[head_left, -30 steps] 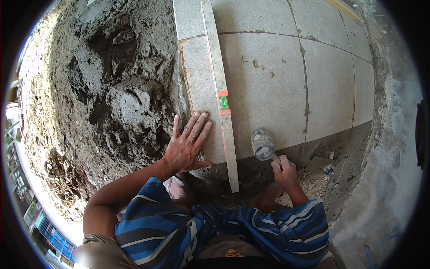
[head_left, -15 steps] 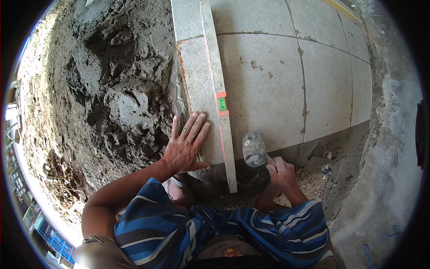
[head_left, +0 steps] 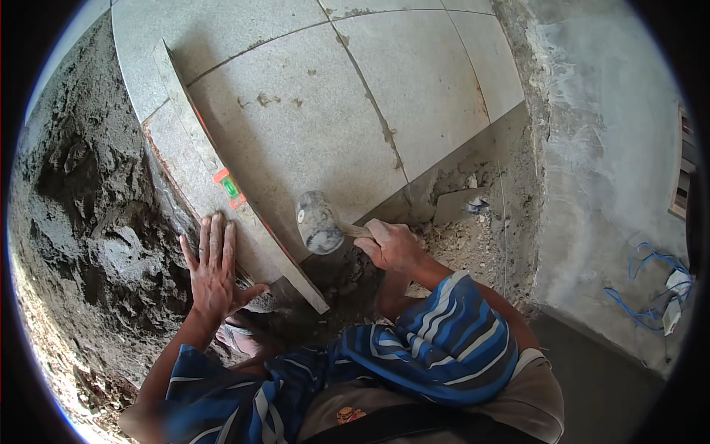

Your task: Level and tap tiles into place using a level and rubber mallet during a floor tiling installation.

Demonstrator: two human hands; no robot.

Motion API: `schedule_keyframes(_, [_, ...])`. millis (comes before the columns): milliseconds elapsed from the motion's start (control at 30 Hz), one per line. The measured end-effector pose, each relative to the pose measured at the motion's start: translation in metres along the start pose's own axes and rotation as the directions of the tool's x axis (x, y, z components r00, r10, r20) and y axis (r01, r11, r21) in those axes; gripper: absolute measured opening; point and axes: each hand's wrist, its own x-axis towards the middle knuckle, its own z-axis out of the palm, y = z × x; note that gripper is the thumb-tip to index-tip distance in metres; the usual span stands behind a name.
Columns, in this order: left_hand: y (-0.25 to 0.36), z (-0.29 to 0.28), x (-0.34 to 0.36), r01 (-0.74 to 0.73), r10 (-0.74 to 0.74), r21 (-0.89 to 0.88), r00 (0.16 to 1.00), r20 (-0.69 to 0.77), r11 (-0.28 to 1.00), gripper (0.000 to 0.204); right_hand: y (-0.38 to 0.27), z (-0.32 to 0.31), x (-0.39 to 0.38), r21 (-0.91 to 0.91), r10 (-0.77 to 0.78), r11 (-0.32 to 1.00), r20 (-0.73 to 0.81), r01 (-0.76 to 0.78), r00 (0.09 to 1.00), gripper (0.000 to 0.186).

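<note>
With fingers stretched out, my left hand [head_left: 214,274] lies at the near left edge of a pale grey floor tile [head_left: 255,240]. My right hand [head_left: 393,246] is wrapped round the short handle of a mallet [head_left: 319,223], whose dusty, rounded head is over the near edge of the tiles. Between the hands a long spirit level [head_left: 200,142] lies slantwise across the tiles, its near end sticking out past their edge. A green vial [head_left: 230,187] in an orange-red frame sits midway along it.
Wet, lumpy grey mortar [head_left: 96,222] spreads along the left. Laid tiles [head_left: 296,96] extend to the far side. Broken rubble [head_left: 462,248] lies at right by a rough grey wall [head_left: 592,170], where a blue cable [head_left: 642,281] runs to a white plug or box.
My view has swung to the right, so the tiles and level appear tilted and more wall shows. My left hand stays at the tile edge; my right hand still grips the mallet.
</note>
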Motion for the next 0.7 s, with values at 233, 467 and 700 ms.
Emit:
schedule_keyframes(233, [-0.013, -0.017, -0.003, -0.004, 0.004, 0.010, 1.000, 0.000, 1.000, 0.139, -0.013, -0.013, 0.029, 0.056, -0.012, 0.998, -0.120, 0.019, 0.993, 0.039])
schedule_keyframes(467, [-0.025, -0.023, 0.019, 0.021, -0.018, 0.053, 0.998, -0.058, 0.998, 0.151, -0.012, -0.022, 0.080, 0.092, -0.104, 0.987, -0.275, 0.133, 0.956, 0.037])
schedule_keyframes(700, [-0.024, -0.021, 0.016, 0.019, -0.014, 0.063, 0.997, -0.075, 0.998, 0.151, -0.023, -0.005, 0.117, -0.200, 0.038, 0.978, -0.079, -0.053, 0.996, 0.038])
